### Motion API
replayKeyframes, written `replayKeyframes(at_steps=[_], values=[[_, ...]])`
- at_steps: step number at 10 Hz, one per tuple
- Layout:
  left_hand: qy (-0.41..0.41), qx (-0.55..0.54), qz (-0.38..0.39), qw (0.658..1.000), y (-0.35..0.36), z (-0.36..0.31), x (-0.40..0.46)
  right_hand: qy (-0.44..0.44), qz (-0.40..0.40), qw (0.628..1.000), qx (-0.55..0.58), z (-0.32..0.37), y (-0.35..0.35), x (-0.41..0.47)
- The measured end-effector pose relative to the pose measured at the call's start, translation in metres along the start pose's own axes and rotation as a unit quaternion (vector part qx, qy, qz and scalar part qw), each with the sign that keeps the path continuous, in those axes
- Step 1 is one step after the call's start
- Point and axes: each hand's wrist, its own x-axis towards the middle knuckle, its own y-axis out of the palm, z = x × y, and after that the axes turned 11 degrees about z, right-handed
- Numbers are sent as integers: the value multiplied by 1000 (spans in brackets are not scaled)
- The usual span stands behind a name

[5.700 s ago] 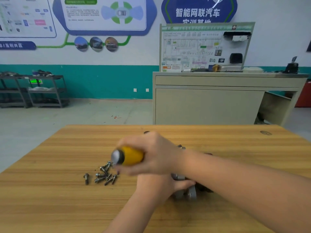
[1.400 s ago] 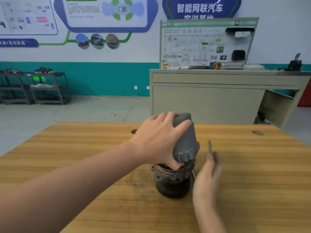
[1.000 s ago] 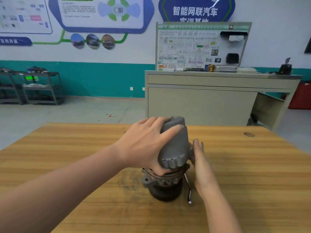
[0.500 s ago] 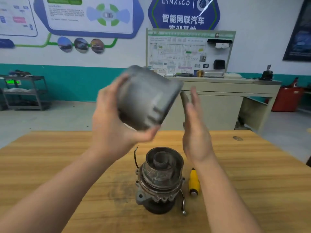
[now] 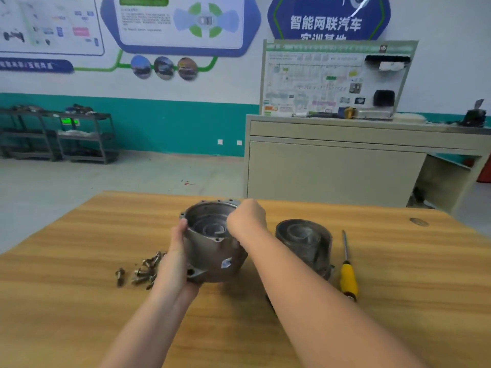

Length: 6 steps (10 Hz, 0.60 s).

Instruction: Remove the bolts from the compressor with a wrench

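Head view gives me the whole job at once: the compressor is already in two pieces on the wooden table point(image 5: 398, 261). My left hand point(image 5: 176, 257) wraps the outer wall of the removed housing point(image 5: 212, 251), thumb on the near rim, tipping its open mouth toward me so the spiral inside shows. My right hand point(image 5: 245, 219) sits at the far rim of that housing with its fingers curled down over the edge; whether they pinch something small there or only hook the rim I cannot tell, since the knuckles hide the tips.

The other half, the compressor body point(image 5: 304, 245), stands upright just to the right of the housing, toward the middle of the table. A heap of loose bolts point(image 5: 140, 269) lies left of my left wrist, nearer the left edge (a fair count, though I won't try to number them). The yellow-handled tool point(image 5: 348, 272) lies flat beyond the body, toward the right edge, its shaft pointing to the far edge, untouched.

I judge the unbolting largely done, and this step an inspection of the freed housing. Next I would check the rim holes for any bolt left in, and if one remains, set the housing down steady and fetch the tool.
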Motion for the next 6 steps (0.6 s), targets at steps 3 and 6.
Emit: replayKeyframes(at_steps=[3,6], values=[[42,114,-124,985,-22,41,9,24,24,998,-55,-10,41,31],[165,364,-102,911,-34,46,-11,-75,-8,989,-125,-8,43,10]])
